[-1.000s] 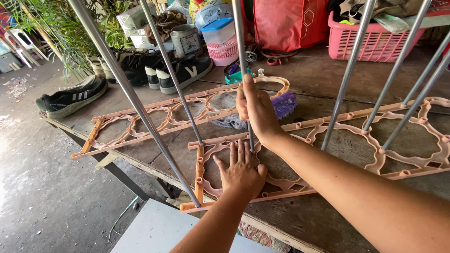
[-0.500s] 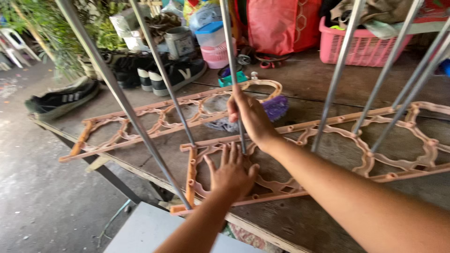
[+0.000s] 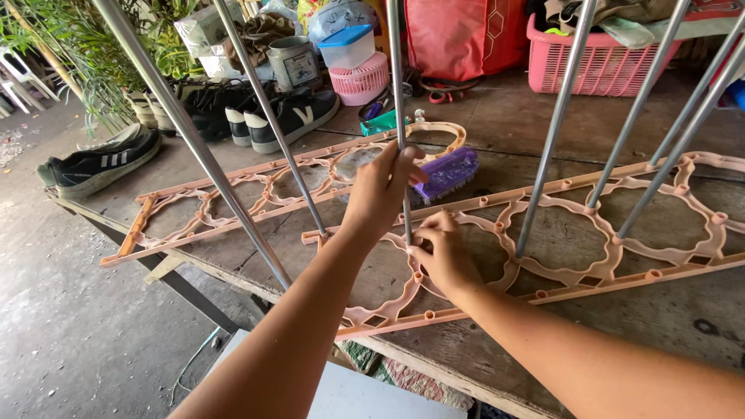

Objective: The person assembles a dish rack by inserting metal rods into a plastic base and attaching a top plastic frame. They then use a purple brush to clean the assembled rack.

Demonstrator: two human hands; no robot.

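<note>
A peach plastic lattice panel (image 3: pixel 543 291) lies flat on a worn wooden table (image 3: pixel 683 326), and several thin metal rods stand up from it. My left hand (image 3: pixel 380 194) is shut around one upright rod (image 3: pixel 396 77) at mid-height. My right hand (image 3: pixel 444 256) rests on the panel with its fingertips pinched around that rod's lower end, where it meets a socket. A second peach lattice panel (image 3: pixel 233 206) lies further back on the left.
Other rods (image 3: pixel 559 132) (image 3: pixel 194 140) (image 3: pixel 268 109) slant across the view. A purple scrubbing brush (image 3: pixel 450 172) lies behind my left hand. Dark sneakers (image 3: pixel 287 116) (image 3: pixel 101 163), a pink basket (image 3: pixel 597 66), a red bag (image 3: pixel 458 35) and a small pink tub (image 3: pixel 358 77) crowd the back. The table's front edge is close.
My left hand left the panel, where it lay flat, and took hold of the rod. My right hand let go of the rod's middle and dropped to its base.
</note>
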